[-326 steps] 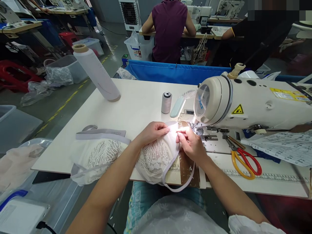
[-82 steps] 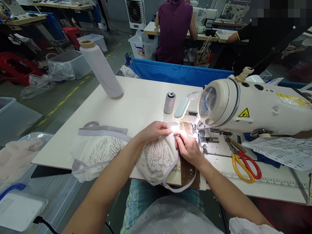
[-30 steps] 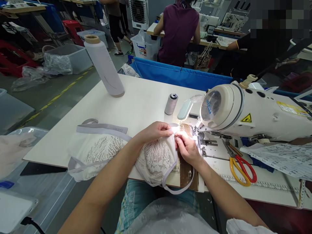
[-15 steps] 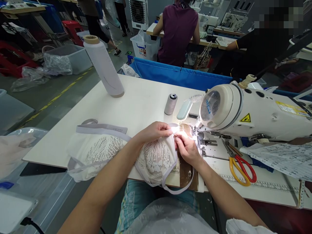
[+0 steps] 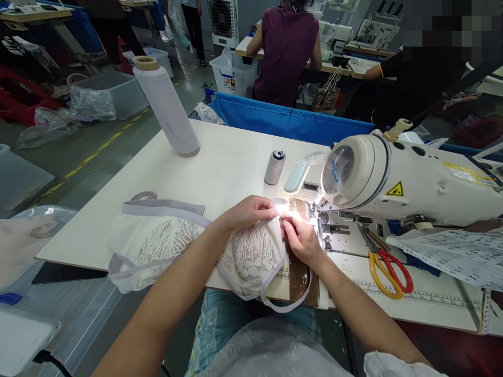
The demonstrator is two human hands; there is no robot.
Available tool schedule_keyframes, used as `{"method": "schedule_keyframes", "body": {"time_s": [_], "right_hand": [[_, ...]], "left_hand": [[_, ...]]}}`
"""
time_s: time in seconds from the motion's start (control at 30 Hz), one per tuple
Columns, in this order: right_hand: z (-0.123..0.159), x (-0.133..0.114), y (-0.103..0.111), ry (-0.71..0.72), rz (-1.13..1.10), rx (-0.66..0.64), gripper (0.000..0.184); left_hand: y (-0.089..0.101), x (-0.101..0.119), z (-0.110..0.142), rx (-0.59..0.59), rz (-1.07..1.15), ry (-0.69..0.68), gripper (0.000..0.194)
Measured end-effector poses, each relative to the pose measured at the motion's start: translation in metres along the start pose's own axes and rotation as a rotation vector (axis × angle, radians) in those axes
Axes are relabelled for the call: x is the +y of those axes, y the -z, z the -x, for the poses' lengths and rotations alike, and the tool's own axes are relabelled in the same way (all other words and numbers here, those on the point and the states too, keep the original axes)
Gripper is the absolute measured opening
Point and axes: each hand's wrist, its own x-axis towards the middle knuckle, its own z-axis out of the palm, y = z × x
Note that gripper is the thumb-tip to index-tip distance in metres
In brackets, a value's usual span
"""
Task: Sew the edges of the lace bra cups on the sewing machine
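A white lace bra with pale lilac edging lies across the front of the sewing table, its other cup spread out to the left under my forearm. My left hand pinches the upper edge of the right-hand cup between thumb and fingers. Close beside it, my right hand pinches the edging at the same corner, fingertips pressed together. A strap loop hangs down over the table's front edge. Just right of my fingers is the lit needle area of the sewing machine. What lies between my fingertips is too small to make out.
A small thread spool and a large thread cone stand on the white table. Scissors with red and yellow handles lie right, near printed paper. A blue cloth trough runs behind; people sit and walk beyond.
Both hands keep their pinch at the same corner of the bra. My view has shifted slightly. In the background a walking person has moved left behind the thread cone.
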Motion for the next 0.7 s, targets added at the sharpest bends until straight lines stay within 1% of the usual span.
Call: {"method": "schedule_keyframes", "body": {"time_s": [0.13, 0.27, 0.43, 0.53, 0.6, 0.7], "right_hand": [[-0.001, -0.0005, -0.0004, 0.009, 0.013, 0.01, 0.017], [-0.0026, -0.0032, 0.0006, 0.02, 0.071, 0.02, 0.017], [-0.0026, -0.0053, 0.0031, 0.057, 0.278, 0.084, 0.018], [-0.0018, -0.0057, 0.0033, 0.044, 0.383, 0.14, 0.018], [-0.0024, -0.0064, 0.0029, 0.041, 0.368, 0.149, 0.018], [-0.0046, -0.008, 0.0021, 0.074, 0.29, 0.131, 0.02]], "left_hand": [[-0.0005, -0.0001, -0.0006, -0.013, 0.013, -0.001, 0.023], [-0.001, 0.0019, -0.0002, 0.01, 0.008, 0.007, 0.023], [-0.0009, 0.004, 0.0017, 0.059, 0.005, 0.022, 0.025], [-0.001, 0.0046, 0.0022, 0.064, -0.009, 0.023, 0.025], [-0.0017, 0.0047, 0.0021, 0.05, -0.021, 0.025, 0.025], [-0.0034, 0.0043, 0.0015, 0.023, -0.045, 0.028, 0.025]]}}
